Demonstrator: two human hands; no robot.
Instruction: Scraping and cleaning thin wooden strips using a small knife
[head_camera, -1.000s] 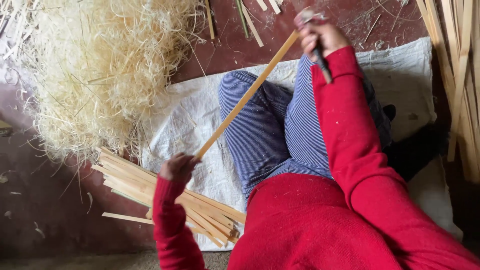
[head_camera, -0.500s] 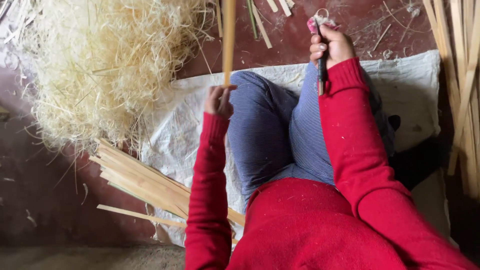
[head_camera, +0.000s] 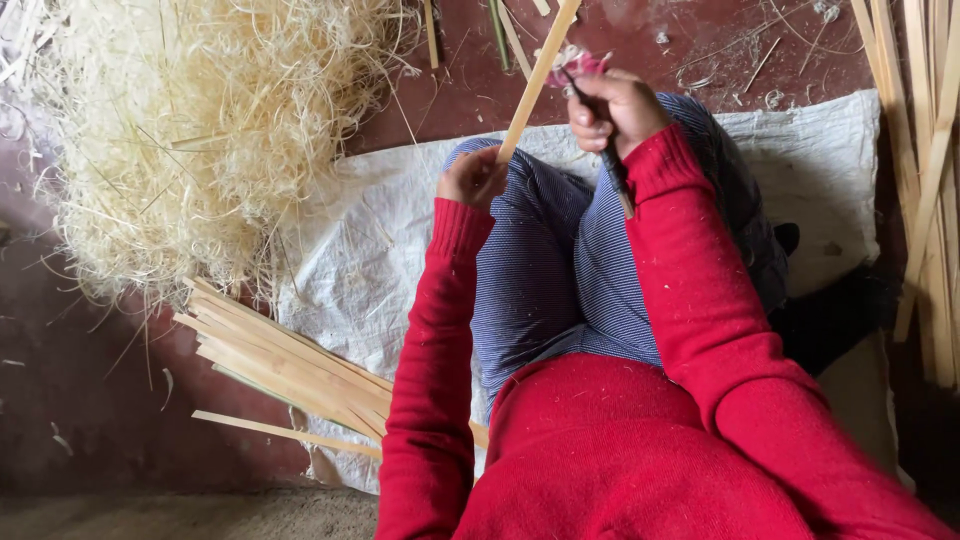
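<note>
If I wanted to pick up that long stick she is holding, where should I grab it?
Grab the stick low down, near where the left hand grips it, coming from the side. It is thin, flat and tilted up, so your fingers wrap round easily. Keep away from the top, by the knife.

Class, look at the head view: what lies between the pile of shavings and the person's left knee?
In the head view, only the white cloth lies between the shavings and the left knee.

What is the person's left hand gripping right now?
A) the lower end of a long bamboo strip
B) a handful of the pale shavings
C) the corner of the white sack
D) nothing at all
A: the left hand is closed around the lower end of a long bamboo strip that slants up toward the right hand, which holds a knife.
</note>
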